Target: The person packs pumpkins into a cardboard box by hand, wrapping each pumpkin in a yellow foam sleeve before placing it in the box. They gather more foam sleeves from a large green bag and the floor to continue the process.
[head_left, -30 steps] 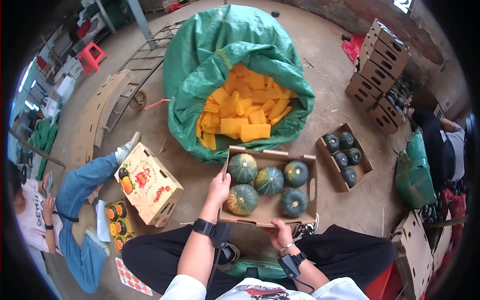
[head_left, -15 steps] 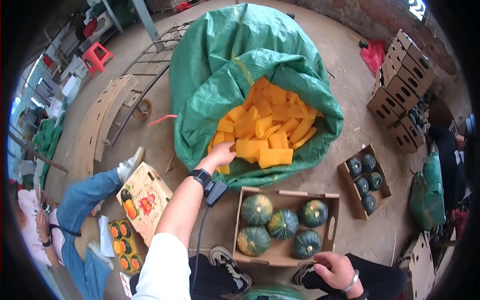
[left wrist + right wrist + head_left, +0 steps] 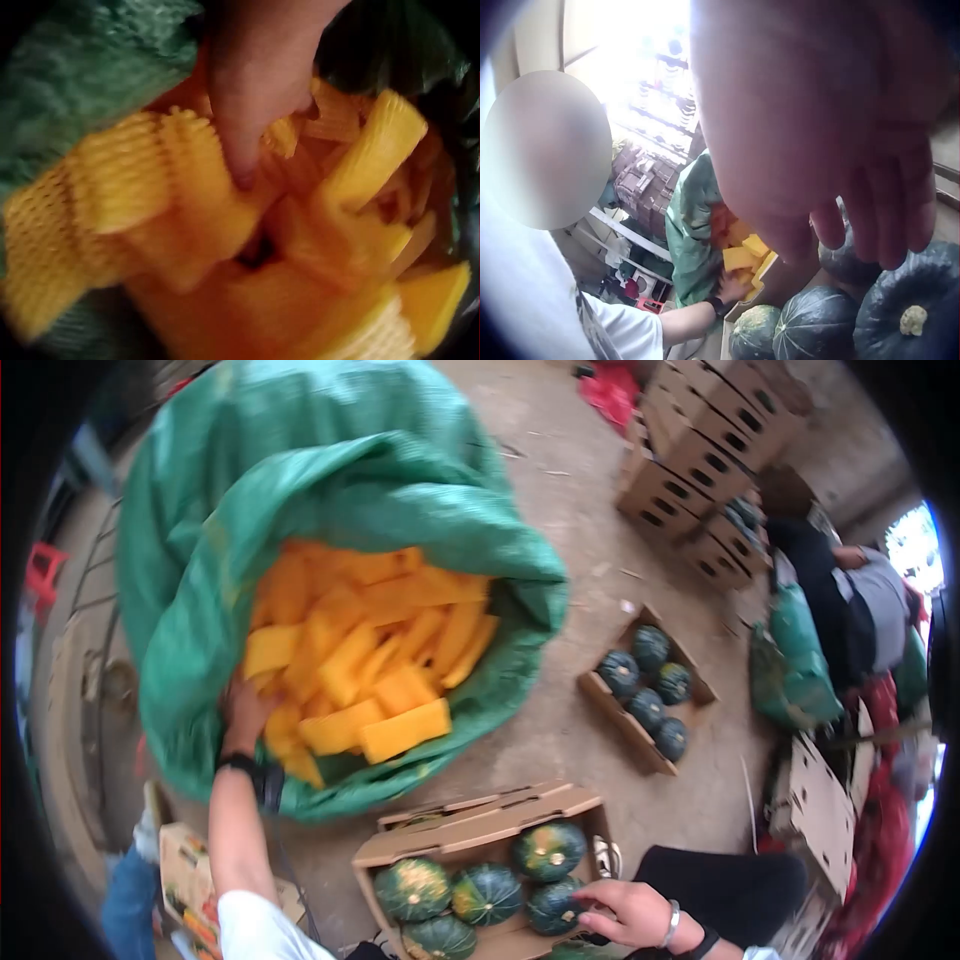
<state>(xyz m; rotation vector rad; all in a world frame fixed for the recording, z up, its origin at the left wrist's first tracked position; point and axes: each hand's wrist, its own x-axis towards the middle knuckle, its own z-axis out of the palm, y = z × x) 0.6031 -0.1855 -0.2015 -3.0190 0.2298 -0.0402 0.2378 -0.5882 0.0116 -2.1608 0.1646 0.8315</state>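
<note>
Resting on floor (image 3: 560, 490): sack (image 3: 530, 575) of netting (image 3: 350, 660) at ten o'clock, squash (image 3: 485, 893) box (image 3: 480, 818) at six; right hand (image 3: 632, 915) fingers-apart, left hand (image 3: 245, 712) impossible to tell.

no readable text, blurred print on carton (image 3: 187, 867)

crinkled glossy green plastic sack (image 3: 330, 470), textured yellow netting (image 3: 127, 172), matt brown cardboard box (image 3: 480, 830)
</note>
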